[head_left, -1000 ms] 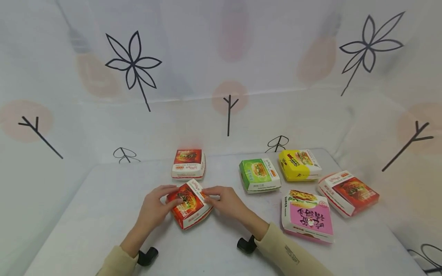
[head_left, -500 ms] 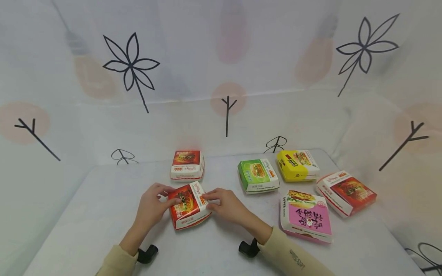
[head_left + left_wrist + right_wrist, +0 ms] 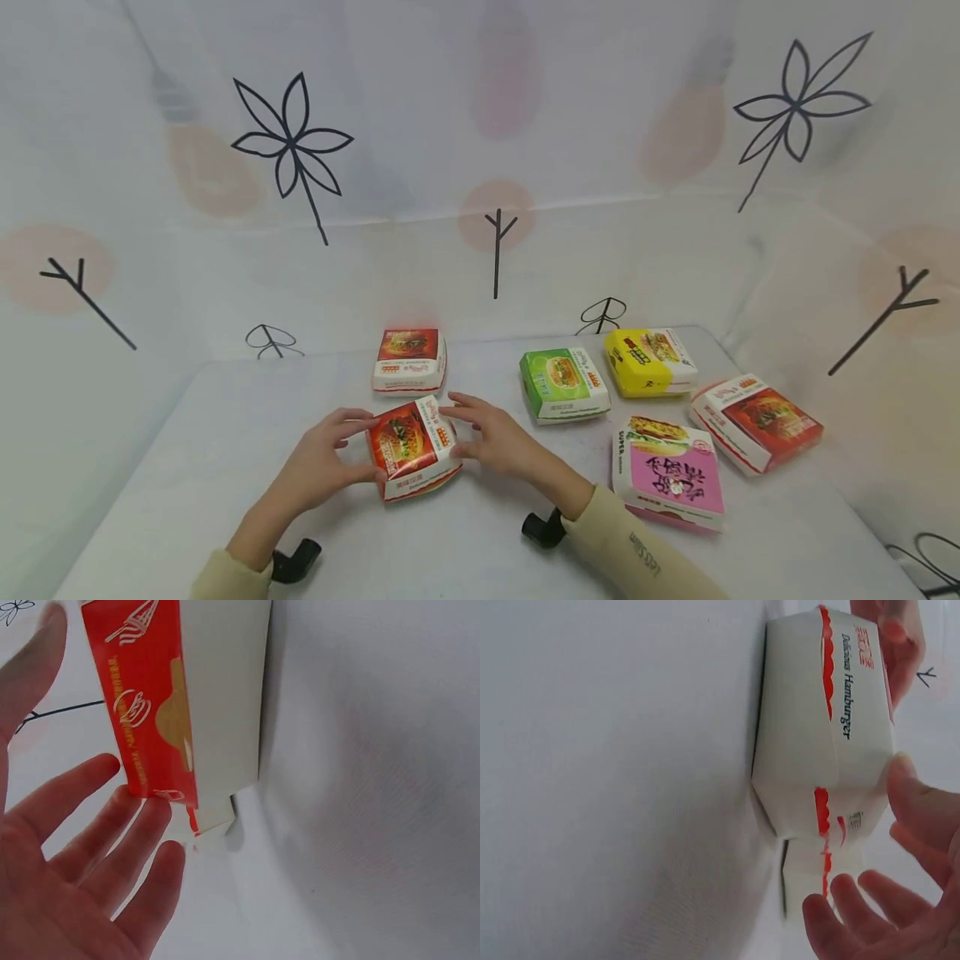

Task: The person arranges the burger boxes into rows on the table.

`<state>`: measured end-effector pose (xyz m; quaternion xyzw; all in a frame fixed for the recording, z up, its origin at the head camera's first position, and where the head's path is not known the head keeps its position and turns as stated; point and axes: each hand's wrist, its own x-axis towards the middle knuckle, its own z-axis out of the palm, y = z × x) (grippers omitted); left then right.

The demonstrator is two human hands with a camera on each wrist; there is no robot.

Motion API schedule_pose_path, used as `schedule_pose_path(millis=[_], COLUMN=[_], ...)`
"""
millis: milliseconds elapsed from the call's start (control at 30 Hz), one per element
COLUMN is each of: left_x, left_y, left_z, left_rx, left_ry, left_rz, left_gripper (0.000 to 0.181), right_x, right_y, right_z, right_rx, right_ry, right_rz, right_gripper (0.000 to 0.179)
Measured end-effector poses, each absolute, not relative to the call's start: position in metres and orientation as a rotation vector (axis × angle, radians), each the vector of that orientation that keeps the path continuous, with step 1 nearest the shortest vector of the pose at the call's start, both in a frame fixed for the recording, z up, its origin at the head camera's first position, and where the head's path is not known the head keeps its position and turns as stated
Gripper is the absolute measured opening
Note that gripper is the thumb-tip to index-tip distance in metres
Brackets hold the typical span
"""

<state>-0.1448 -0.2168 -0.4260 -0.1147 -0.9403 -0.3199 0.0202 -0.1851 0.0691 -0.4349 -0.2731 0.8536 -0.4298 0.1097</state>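
Observation:
A red and white hamburger box (image 3: 411, 446) lies closed on the table between both hands, its lid printed with a burger. My left hand (image 3: 318, 458) is spread at its left side, fingers loosely extended; in the left wrist view the fingertips (image 3: 154, 806) come up to the box's red side (image 3: 146, 705). At the right side is my right hand (image 3: 498, 437), its fingers apart. In the right wrist view the right thumb (image 3: 907, 780) touches the edge of the box's white side (image 3: 795, 720), while the other fingers stand off it.
Another red and white box (image 3: 408, 362) stands just behind. To the right are a green box (image 3: 564, 383), a yellow box (image 3: 651, 362), a pink box (image 3: 667, 471) and a red and white box (image 3: 757, 423). Patterned white cloth (image 3: 375, 275) hangs behind the table.
The box has turned a little on the table, its front side now facing more toward me. My left hand has loosened from the lid and drawn left; the right fingers have spread.

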Motion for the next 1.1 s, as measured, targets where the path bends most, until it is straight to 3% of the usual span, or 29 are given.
schedule_pose_path(millis=[100, 267, 633, 1100], left_x=[-0.145, -0.147, -0.145, -0.148], left_y=[-0.219, -0.218, -0.218, -0.219], left_z=[-0.425, -0.423, -0.422, -0.426], left_rx=[-0.397, -0.425, -0.439, -0.289], left_ry=[-2.964, -3.0, -2.965, -2.852], left_rz=[-1.02, -1.119, -1.123, -1.0], left_gripper=[0.086, 0.086, 0.073, 0.031], right_x=[-0.187, -0.189, -0.187, -0.183], right_y=[0.072, 0.072, 0.074, 0.081], right_z=[-0.436, -0.438, -0.436, -0.426], right_rx=[-0.861, -0.919, -0.93, -0.952], right_ry=[2.437, 2.36, 2.435, 2.72], right_rz=[-1.269, -1.238, -1.149, -1.029], right_gripper=[0.068, 0.082, 0.079, 0.032])
